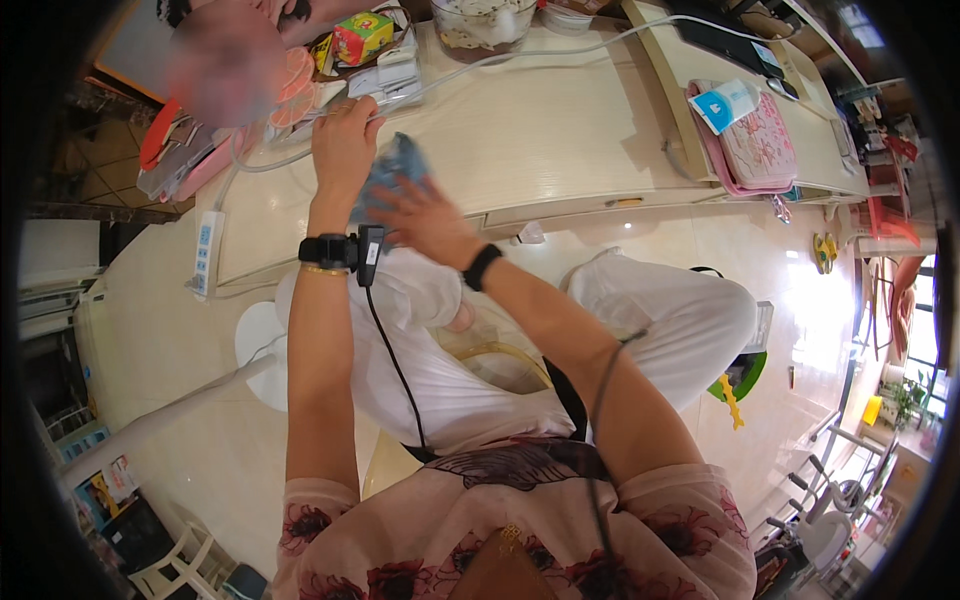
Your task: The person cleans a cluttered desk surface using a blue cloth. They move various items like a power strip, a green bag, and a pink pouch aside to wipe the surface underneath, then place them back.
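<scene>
Fingers of left hand (345, 140) clutch blue cloth (400, 170); right hand (425, 215) spread flat on it.

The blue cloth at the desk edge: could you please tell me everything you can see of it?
The blue cloth looks like soft, faded denim-like fabric, crumpled rather than folded. It sits at the front edge of the cream desk. The left hand grips its upper left side, and the right hand, fingers spread, covers its lower part. Its full shape is hidden.
</scene>
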A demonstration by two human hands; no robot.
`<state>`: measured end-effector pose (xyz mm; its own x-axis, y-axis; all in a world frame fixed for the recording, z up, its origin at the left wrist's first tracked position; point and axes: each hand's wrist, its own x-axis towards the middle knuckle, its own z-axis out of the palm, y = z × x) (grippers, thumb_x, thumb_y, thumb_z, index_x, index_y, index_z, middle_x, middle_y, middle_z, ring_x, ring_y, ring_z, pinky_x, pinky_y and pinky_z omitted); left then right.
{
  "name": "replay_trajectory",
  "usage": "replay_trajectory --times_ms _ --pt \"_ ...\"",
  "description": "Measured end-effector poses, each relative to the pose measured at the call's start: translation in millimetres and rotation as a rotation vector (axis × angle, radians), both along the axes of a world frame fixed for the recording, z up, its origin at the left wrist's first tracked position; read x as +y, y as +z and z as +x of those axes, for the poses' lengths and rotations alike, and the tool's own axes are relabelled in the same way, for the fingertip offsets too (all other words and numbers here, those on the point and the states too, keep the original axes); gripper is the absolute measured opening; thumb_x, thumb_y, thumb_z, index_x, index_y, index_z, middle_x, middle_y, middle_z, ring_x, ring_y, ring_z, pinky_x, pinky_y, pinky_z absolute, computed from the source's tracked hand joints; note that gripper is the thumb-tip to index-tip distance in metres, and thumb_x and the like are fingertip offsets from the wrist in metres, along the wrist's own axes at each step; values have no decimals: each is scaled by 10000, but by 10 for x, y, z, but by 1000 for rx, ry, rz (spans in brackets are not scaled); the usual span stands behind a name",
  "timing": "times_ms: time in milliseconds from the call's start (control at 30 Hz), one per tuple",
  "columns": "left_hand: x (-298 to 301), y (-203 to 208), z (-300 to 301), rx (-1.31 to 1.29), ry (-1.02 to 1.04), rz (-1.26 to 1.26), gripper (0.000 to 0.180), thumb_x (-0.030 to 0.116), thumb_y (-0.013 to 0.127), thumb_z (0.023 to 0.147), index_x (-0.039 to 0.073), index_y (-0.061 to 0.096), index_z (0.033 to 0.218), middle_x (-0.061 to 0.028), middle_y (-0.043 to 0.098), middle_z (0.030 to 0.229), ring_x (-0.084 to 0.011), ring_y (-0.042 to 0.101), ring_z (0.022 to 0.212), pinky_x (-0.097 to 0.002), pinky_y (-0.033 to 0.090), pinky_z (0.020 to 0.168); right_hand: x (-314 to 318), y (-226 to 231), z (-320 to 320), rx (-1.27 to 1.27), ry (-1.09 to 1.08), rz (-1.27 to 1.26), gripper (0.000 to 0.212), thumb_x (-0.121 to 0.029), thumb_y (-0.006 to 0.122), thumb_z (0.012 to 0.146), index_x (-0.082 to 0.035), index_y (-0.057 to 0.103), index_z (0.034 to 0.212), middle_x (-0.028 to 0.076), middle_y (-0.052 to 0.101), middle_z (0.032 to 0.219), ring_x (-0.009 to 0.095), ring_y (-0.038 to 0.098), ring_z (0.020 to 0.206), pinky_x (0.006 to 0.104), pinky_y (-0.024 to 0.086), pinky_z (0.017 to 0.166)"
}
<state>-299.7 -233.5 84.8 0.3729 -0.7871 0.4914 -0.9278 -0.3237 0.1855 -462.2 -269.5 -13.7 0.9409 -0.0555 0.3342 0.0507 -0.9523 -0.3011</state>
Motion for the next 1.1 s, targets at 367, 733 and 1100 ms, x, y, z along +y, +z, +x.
replay_trajectory --times_ms 367,733,1100 --pt "-54 -597 -234 185 38 257 337 283 617 799 68 542 1048 -141 552 1071 -337 519 1002 -459 441 790 -957 -432 -2128 -635 -1197 812 307 -208 434 950 -11 533 1162 151 508 1253 290 436 1185 370 332 988" --pt "52 -899 -950 64 55 417 619 433 404 929 113 229 1429 -152 139 1497 -360 138 1369 -604 54 1051 -812 -457 -1196 -1121 -945 1633 572 -438 366 956 7 395 1315 84 449 1316 173 407 1203 272 293 1008" --pt "29 -884 -1040 7 79 464 582 388 356 953 92 211 1432 -158 140 1495 -344 127 1376 -600 74 1051 -2807 -721 -2634 -1438 -895 1580 758 -616 302 903 -22 321 1372 111 397 1364 201 391 1213 338 300 1019"
